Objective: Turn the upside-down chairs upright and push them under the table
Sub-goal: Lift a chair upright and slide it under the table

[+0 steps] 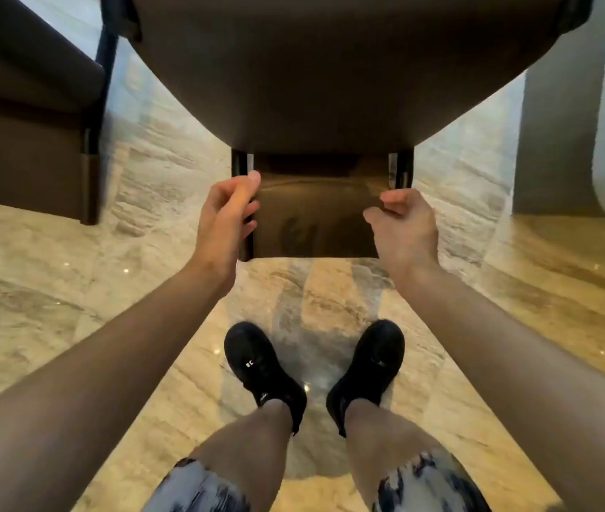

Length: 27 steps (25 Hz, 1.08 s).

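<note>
Two hands grip the dark brown chair [315, 219] straight ahead, its backrest facing the person and its seat tucked beneath the round brown table [330, 68]. Left hand [225, 219] curls around the backrest's left edge; right hand [402, 230] pinches the right corner. Another chair [24, 142] stands far left on the marble floor [72, 290], black shoes [262, 371] near.

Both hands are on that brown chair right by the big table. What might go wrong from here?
The chair is already close under the table, so a further push might knock it against the edge. The left hand and right hand grip its side edges by the dark frame posts, where fingers might get pinched. The polished floor looks glossy, so the black shoes or the chair legs might slip.
</note>
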{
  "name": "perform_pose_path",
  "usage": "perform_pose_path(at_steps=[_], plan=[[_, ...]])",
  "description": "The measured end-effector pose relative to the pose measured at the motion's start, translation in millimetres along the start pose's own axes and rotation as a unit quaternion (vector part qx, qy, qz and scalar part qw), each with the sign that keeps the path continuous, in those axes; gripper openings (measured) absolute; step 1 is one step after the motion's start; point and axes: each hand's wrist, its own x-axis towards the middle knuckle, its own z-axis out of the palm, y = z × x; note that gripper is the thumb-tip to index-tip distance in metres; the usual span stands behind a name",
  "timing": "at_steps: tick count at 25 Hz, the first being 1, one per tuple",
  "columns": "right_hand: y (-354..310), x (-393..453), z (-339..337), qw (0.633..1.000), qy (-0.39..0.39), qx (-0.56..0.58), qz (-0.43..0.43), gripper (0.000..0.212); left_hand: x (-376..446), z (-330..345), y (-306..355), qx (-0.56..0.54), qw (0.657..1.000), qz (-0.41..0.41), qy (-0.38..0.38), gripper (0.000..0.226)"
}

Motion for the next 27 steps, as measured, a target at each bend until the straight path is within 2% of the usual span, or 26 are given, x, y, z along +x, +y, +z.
perform_pose_path(at_steps=[5, 8, 10, 12, 14, 16, 17, 19, 21, 23, 27], plan=[[60.9, 59.1, 38.8, 0.999, 0.028, -0.023, 0.012, 0.035, 66.9, -8.5, -61.2, -0.03, 0.999, -0.002, 0.015, 0.017], [96.1, 94.5, 60.8, 0.995, 0.052, -0.084, -0.025, 0.045, 105.6, -9.4, -95.9, -0.025, 0.999, 0.018, 0.036, 0.01], [119.6, 114.8, 67.6, 0.979, 0.109, -0.164, -0.044, 0.051, 129.5, -11.6, -122.3, 0.0, 0.997, 0.05, 0.053, 0.011], [137.1, 133.0, 66.0, 0.963, 0.166, -0.21, -0.037, 0.053, 149.3, -14.1, -142.2, 0.06, 0.991, 0.082, 0.087, 0.016], [154.3, 149.0, 61.2, 0.963, 0.183, -0.197, -0.018, 0.051, 167.8, -18.1, -165.0, 0.195, 0.964, 0.12, 0.137, 0.024], [168.8, 164.3, 58.0, 0.969, 0.171, -0.179, -0.004, 0.048, 182.0, -22.1, -183.2, 0.298, 0.928, 0.138, 0.179, 0.034], [174.8, 171.5, 57.6, 0.971, 0.163, -0.173, -0.001, 0.047, 188.1, -23.7, -190.6, 0.31, 0.92, 0.136, 0.196, 0.041], [183.5, 184.8, 58.8, 0.979, 0.14, -0.148, 0.01, 0.044, 199.2, -27.1, -200.9, 0.266, 0.937, 0.116, 0.195, 0.047], [189.6, 192.8, 59.5, 0.985, 0.12, -0.123, 0.024, 0.04, 207.8, -27.8, -205.8, 0.203, 0.964, 0.065, 0.159, 0.041], [192.9, 193.7, 58.1, 0.988, 0.108, -0.108, 0.031, 0.038, 213.1, -30.1, -208.1, 0.216, 0.965, 0.034, 0.145, 0.034], [192.4, 193.6, 50.6, 0.991, 0.09, -0.072, 0.061, 0.03, 216.2, -31.2, -206.2, 0.229, 0.963, 0.031, 0.14, 0.031]])
